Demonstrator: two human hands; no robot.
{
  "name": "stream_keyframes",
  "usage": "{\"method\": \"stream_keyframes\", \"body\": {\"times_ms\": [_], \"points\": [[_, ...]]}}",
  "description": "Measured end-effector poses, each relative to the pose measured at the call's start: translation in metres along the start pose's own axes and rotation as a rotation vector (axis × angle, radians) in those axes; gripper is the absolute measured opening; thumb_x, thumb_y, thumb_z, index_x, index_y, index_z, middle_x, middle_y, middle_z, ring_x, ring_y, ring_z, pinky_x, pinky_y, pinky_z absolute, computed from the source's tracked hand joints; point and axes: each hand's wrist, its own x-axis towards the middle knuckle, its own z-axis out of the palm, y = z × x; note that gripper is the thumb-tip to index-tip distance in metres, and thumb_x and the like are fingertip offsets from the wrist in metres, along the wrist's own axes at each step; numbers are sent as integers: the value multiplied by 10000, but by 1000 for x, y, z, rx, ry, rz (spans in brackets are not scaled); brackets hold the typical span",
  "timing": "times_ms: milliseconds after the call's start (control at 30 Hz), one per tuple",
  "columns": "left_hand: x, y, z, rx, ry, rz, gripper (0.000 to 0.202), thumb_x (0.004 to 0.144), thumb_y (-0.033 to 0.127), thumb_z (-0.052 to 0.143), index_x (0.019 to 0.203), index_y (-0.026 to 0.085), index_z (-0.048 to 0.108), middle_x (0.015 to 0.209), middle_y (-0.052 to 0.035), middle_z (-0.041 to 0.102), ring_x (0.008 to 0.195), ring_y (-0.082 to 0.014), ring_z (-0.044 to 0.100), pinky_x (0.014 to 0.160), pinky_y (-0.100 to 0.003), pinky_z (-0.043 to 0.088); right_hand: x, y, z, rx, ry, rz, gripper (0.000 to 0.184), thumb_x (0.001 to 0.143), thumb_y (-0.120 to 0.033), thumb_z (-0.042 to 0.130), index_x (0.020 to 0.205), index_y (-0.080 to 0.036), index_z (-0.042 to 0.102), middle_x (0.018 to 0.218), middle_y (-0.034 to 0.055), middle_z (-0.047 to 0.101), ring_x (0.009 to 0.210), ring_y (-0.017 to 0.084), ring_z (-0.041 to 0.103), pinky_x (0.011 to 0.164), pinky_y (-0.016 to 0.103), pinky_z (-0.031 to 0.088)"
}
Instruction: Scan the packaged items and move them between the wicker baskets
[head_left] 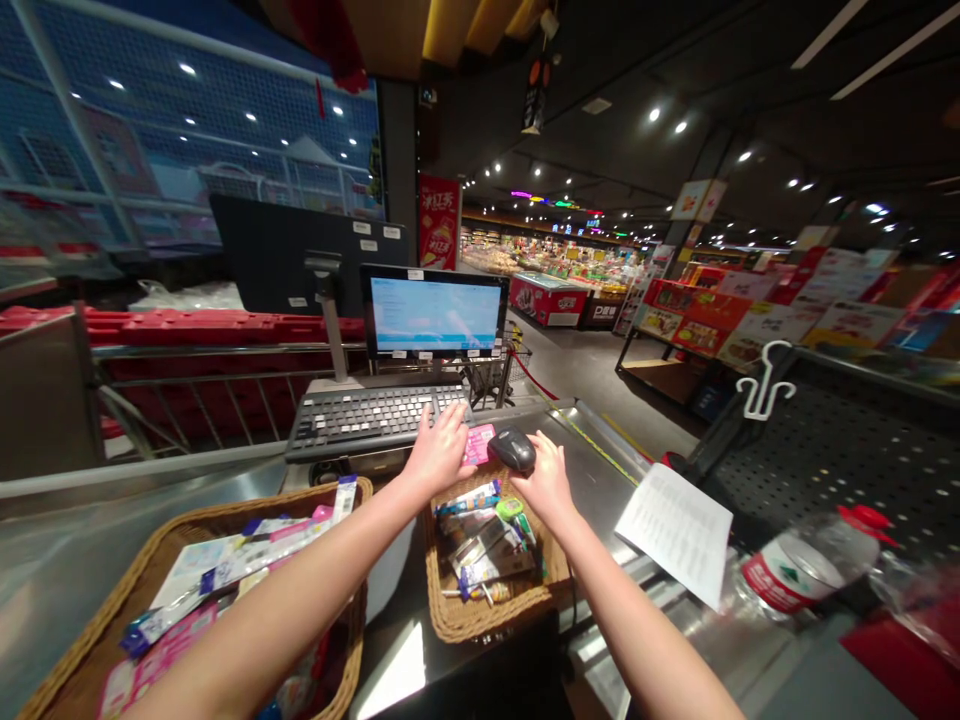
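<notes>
My left hand [441, 447] rests over the right end of a black keyboard [360, 415], fingers apart and touching the keys. A pink packet [478, 444] lies beside that hand, partly under its edge. Thumb and fingers of my right hand [546, 482] close on the near right side of a black computer mouse [513, 450]. Just below both hands sits a small wicker basket [457, 632] of wrapped sweets and small packets. Under my left forearm is a larger wicker basket [161, 528] with more colourful packets, some hidden by the arm.
A lit monitor [439, 315] stands behind the keyboard, with a second screen [300, 255] seen from the back. To the right lie a printed paper sheet [679, 530] and a clear bottle with a red cap [814, 560]. A white hook [765, 380] hangs on a black perforated panel [840, 440].
</notes>
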Motion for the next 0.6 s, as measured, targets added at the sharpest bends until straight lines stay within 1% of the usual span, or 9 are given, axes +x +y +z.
{"method": "stream_keyframes", "body": {"times_ms": [200, 400, 600], "points": [[-5, -12, -4, 12, 21, -12, 459, 728, 445, 670, 1069, 140, 633, 1506, -190, 355, 1409, -369, 267, 1150, -632, 67, 0, -5, -4, -7, 10, -3, 418, 652, -194, 645, 1070, -192, 642, 1197, 119, 628, 1307, 376, 425, 1077, 685, 208], [-14, -26, -9, 29, 42, -24, 445, 728, 426, 666, 1074, 148, 640, 1513, -181, 346, 1410, -370, 267, 1150, -635, 40, 0, -11, -1, -5, 19, -25, 426, 663, -199, 639, 1090, -196, 632, 1203, 120, 626, 1313, 370, 418, 1076, 685, 214], [-27, -37, -20, 49, 49, -31, 452, 726, 393, 684, 1099, 145, 624, 1513, -191, 341, 1412, -344, 277, 1155, -621, 33, 2, -25, 1, 2, 12, -51, 409, 668, -212, 639, 1076, -195, 638, 1217, 118, 622, 1308, 379, 422, 1066, 706, 201]]}}
